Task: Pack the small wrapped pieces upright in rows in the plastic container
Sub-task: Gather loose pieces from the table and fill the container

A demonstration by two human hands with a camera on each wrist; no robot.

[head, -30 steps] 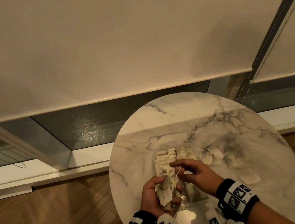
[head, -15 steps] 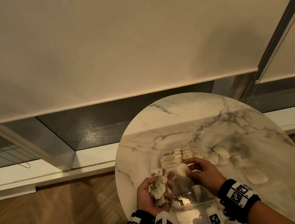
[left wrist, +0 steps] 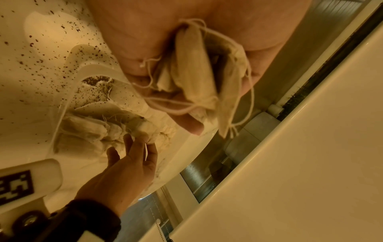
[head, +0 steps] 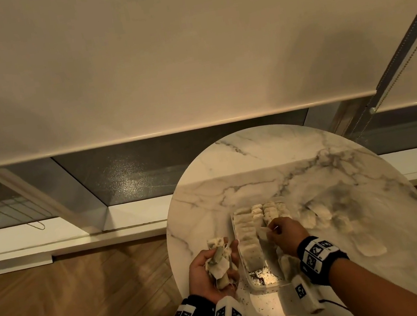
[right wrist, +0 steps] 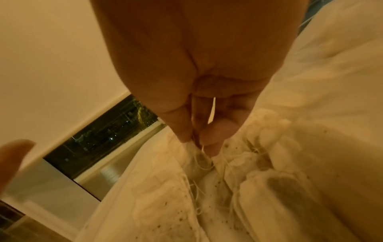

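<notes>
- Round marble worktop (head: 260, 176) stands before a window with a lowered roller blind (head: 157, 56); wood flooring (head: 72, 291) lies to the left of it.
- Plastic container (head: 264, 285): clear and rectangular, it sits on the worktop between the two hands, its long side running away from the person.
- Packed wrapped pieces (head: 246, 237): small pale pouches with string ends stand upright in rows inside the container. The left row runs almost its full length; the rows to the right fill only the far end. The near end of the floor is bare and carries dark loose specks.
- Loose wrapped pieces (head: 319, 218): more pouches lie on the worktop just right of the container, on a thin translucent sheet (head: 410, 248).
- Left hand (head: 210, 269): palm up, just left of the container. Its grip is closed round a held bundle of pouches (left wrist: 194, 68), with strings trailing over the fingers (left wrist: 187, 121).
- Right hand (head: 288, 235): positioned over the middle of the container. Thumb and fingertips (right wrist: 184, 129) pinch the top of one pouch (right wrist: 199, 157) among the standing rows.
- Dark specks (left wrist: 41, 54) are scattered on the worktop beside the container's near corner.
- Both wrists carry black bands with printed marker tags (head: 314, 253).
</notes>
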